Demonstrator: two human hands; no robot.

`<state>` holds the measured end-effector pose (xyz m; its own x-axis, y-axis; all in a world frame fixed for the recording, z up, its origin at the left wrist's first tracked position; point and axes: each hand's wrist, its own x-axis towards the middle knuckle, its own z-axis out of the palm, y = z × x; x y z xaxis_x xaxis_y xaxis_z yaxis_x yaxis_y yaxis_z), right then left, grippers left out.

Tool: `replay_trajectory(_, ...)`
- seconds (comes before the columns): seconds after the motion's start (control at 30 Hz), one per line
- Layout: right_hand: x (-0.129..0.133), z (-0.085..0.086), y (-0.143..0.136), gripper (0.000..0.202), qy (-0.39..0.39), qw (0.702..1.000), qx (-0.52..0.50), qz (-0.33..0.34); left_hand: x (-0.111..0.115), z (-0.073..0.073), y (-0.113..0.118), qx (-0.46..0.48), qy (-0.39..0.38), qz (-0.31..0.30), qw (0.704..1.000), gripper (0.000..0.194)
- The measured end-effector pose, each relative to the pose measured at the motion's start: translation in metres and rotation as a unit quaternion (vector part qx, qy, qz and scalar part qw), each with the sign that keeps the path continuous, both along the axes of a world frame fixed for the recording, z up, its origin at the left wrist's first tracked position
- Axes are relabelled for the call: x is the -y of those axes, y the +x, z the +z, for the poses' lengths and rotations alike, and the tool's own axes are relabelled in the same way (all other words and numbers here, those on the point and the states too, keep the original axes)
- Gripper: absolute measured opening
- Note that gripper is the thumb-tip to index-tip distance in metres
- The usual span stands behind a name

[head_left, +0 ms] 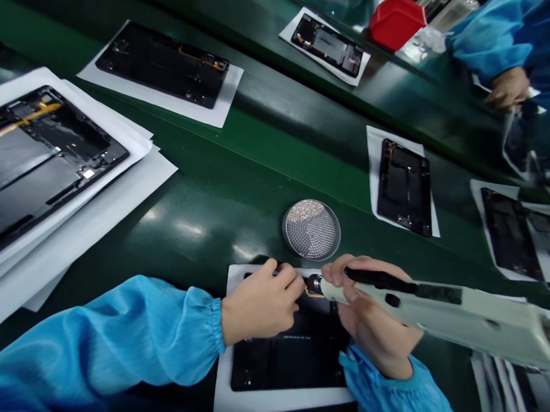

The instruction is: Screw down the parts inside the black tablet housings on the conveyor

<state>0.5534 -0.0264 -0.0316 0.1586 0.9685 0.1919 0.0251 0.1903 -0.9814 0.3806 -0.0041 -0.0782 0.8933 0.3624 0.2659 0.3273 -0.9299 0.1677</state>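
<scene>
My right hand is wrapped round a pale electric screwdriver, whose tip points left at the upper part of an open black tablet shell. Close to that tip, my left hand rests over the tablet with its fingers curled together; whatever they pinch is hidden. The tablet lies flat on a white sheet. Just beyond it stands a round metal dish with a textured bottom and small screws heaped on its far side.
On the left, a tablet lies on stacked white sheets. More tablets rest on paper along the green bench. A red bin and a co-worker's hand are at the upper right.
</scene>
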Motion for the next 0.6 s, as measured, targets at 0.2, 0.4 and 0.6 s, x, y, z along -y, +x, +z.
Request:
replay_trajectory(0.2,-0.001,-0.003,0.000,0.020,0.001,1.000,-0.009,0.014,0.000,0.000,0.000,0.004,-0.011,0.001,1.000,0.025)
replay_trajectory(0.4,0.002,-0.010,0.000,0.022,0.010,0.999,-0.022,0.045,-0.001,-0.005,0.000,0.015,-0.017,0.004,1.000,0.022)
replay_trajectory(0.6,-0.002,0.009,0.001,0.031,0.030,0.999,-0.010,0.002,-0.001,-0.010,0.001,0.066,-0.008,0.015,0.998,0.019)
